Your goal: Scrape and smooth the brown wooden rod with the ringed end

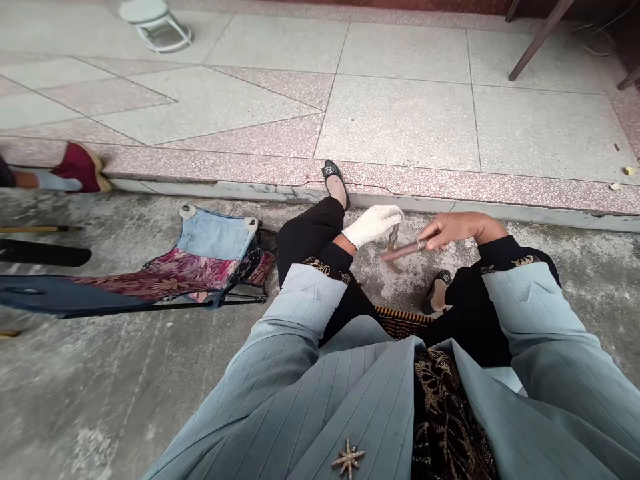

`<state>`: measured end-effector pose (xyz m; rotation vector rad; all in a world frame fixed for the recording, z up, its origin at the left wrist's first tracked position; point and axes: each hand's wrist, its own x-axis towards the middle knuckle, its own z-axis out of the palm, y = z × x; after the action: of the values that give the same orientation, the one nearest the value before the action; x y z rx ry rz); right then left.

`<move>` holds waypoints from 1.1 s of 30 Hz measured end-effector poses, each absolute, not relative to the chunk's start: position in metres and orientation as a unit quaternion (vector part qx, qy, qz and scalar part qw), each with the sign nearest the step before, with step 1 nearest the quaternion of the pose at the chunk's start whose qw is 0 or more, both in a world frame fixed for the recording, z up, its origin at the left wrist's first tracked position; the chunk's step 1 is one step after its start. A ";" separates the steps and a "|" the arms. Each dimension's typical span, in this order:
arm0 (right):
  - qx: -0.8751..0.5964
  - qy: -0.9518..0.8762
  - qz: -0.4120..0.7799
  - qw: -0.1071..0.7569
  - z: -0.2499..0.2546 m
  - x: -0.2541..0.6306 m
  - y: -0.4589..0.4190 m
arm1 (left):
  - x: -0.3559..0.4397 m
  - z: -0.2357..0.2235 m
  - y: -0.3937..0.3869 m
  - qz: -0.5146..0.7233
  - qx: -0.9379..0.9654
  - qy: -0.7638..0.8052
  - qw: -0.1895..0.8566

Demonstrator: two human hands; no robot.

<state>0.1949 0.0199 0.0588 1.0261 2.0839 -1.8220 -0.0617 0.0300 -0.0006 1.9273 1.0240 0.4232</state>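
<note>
My left hand (375, 223), in a white knit glove, is closed around the top of a slim greyish metal tool (393, 235). The tool points downward and ends in a blurred, curved crosspiece near the ground. My bare right hand (453, 229) grips a brown, rod-like tool (404, 251) with a grey band close to the fingers. Its far end reaches left and overlaps the metal tool's lower shaft; whether they touch I cannot tell. Both hands are between my knees, over the concrete.
A raised terrazzo step (400, 177) runs across in front, with my left shoe (335, 180) against it. A folding recliner (200, 260) stands to the left. Another person's maroon shoe (80, 167) and a white stool (157, 23) are farther off. A woven seat (403, 322) is beneath me.
</note>
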 end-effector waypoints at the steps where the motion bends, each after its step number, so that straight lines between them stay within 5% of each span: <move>1: 0.367 0.696 -0.617 0.020 0.063 0.198 0.020 | -0.060 -0.003 0.031 0.178 0.778 0.409 0.442; 5: 0.494 0.610 -0.551 -0.285 0.070 0.208 0.022 | -0.054 -0.007 0.029 0.162 0.779 0.376 0.474; 9: 0.572 0.534 -0.475 -0.403 0.064 0.210 0.028 | -0.051 -0.003 0.023 0.129 0.785 0.368 0.481; 12: 0.672 0.571 -0.353 -0.314 0.057 0.210 0.034 | -0.050 0.002 0.019 0.121 0.776 0.368 0.498; 16: 0.714 0.680 -0.160 -0.055 0.049 0.206 0.037 | -0.050 0.010 0.015 0.112 0.775 0.367 0.503; 21: 0.626 0.728 -0.199 0.197 0.037 0.191 0.033 | -0.052 0.013 0.014 0.119 0.813 0.329 0.465; 28: 0.455 0.723 -0.454 0.254 0.034 0.176 0.019 | -0.055 0.008 0.020 0.185 0.793 0.386 0.434; 33: 0.339 0.704 -0.610 0.133 0.055 0.186 0.019 | -0.057 0.003 0.029 0.225 0.762 0.453 0.405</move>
<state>0.1864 0.0186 0.0547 0.9844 2.0424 -1.7689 -0.0570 0.0292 0.0026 1.9221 1.1420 0.5680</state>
